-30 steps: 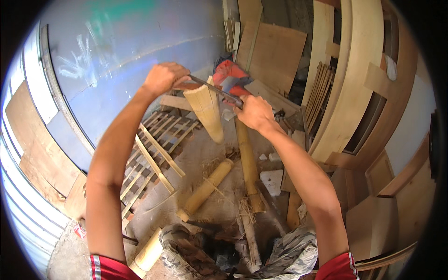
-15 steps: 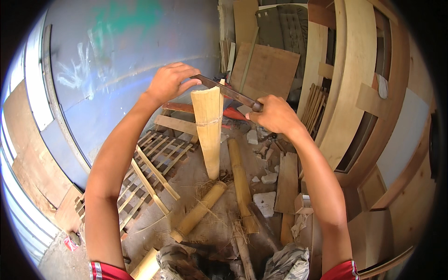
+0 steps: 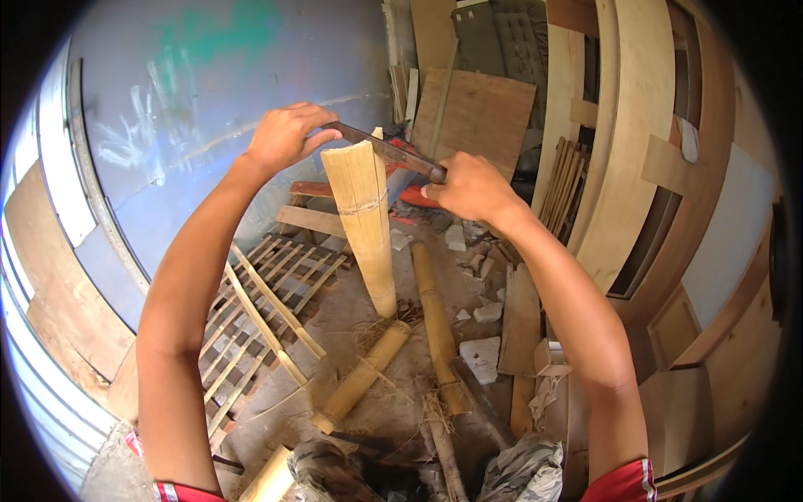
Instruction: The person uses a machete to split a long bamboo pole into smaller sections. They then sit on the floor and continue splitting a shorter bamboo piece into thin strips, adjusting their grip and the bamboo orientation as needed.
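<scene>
A thick split bamboo piece [image 3: 361,205] stands on the floor, its broad upper end tilted to the left and a joint ring partway down. A long dark-bladed knife [image 3: 389,151] lies slantwise across its upper end, apparently in the split. My right hand [image 3: 475,189] is wrapped round the knife's handle. At the other end of the blade, my left hand [image 3: 290,140] grips the tip between thumb and fingers. The bamboo's foot is beside a bamboo pole [image 3: 365,376] on the floor.
Another bamboo pole [image 3: 436,330] lies to the right, near broken rubble [image 3: 481,360] and wooden boards [image 3: 520,322]. A slatted wooden lattice [image 3: 272,289] is on the left floor. Behind are a grey wall [image 3: 217,75] and a leaning plywood sheet [image 3: 481,117]. Wooden panels [image 3: 623,159] stand along the right.
Both hands and the knife have shifted left in view, along with the bamboo's top, which leans more to the left. The view has shifted slightly. Both grips stay the same.
</scene>
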A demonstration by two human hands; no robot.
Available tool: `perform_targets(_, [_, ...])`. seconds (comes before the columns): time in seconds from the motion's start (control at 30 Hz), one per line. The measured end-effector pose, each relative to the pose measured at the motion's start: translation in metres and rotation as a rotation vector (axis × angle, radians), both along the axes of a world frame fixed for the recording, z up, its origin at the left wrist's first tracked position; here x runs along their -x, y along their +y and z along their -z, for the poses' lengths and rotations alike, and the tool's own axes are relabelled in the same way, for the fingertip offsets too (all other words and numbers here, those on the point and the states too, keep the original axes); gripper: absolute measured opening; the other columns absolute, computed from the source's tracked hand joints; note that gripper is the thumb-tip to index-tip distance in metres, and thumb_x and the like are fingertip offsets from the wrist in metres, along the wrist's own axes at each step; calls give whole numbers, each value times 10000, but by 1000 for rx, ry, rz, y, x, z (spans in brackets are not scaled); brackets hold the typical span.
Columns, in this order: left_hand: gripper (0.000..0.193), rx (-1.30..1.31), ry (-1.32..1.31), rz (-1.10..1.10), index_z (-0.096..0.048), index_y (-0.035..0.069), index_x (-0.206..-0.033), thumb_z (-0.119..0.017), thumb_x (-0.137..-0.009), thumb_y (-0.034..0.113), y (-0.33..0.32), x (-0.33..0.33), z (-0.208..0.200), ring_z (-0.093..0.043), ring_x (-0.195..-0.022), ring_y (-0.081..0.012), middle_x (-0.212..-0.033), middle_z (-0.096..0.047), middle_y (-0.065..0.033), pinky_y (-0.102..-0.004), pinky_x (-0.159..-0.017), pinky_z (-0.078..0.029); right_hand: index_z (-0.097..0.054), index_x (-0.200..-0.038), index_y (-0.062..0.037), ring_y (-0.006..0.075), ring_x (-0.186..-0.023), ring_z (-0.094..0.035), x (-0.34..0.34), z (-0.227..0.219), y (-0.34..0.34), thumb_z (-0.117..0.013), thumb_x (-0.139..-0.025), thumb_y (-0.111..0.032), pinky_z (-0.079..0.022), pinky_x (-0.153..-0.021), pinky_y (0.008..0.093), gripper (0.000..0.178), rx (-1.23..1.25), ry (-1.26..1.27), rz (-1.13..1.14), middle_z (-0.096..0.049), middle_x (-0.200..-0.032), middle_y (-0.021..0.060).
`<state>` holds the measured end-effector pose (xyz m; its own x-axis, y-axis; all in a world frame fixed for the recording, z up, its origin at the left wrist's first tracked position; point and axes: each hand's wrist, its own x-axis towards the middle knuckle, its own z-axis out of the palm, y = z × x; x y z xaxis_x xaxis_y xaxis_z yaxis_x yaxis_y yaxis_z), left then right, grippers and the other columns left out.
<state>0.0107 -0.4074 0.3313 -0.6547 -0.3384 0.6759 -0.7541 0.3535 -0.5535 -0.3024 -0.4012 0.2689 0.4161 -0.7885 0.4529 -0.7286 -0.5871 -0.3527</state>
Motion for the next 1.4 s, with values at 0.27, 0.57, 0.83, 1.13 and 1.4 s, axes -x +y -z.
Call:
perform_targets(0.27, [307,-170,87,-96,-714,100,-1154,-680,-923,299,19,-3,-3,-658,-1091,-301,-1174,-711,-96,-408,-910,-540,-721,-1000,6,425,-961,-685,-19,14,21,-694,-871,-262,-556,-859,488,299,77,-2,149,-703,-962,277])
perform_targets(0.57, [280,-71,-187,-164,-635,68,-924,-679,-907,343,20,-7,-22,-639,-816,-291,-841,-629,-77,-415,-673,-530,-657,-1106,-22,401,-883,-709,-20,11,9,-610,-909,-207,-575,-798,487,274,245,133,132,-717,-912,234])
perform_targets(0.83, [288,149,-188,-147,-533,82,-855,-649,-920,337,9,1,-3,-617,-721,-268,-777,-572,-65,-405,-570,-513,-638,-1086,-44,358,-895,-721,-6,0,-12,-552,-916,-131,-585,-758,461,209,383,235,132,-733,-917,184])
perform_targets(1.13, [298,261,-89,-141,-535,98,-804,-666,-907,345,-14,4,11,-622,-670,-262,-732,-568,-57,-395,-543,-510,-607,-1043,-52,365,-840,-728,3,-19,-43,-521,-897,-99,-584,-703,476,176,552,353,135,-731,-892,187])
perform_targets(1.4, [273,113,11,-222,-620,99,-879,-687,-897,363,-10,-11,-2,-656,-749,-284,-778,-640,-55,-417,-622,-534,-628,-1029,-40,334,-881,-735,-15,-15,-42,-604,-904,-153,-601,-741,427,170,503,286,152,-738,-936,161])
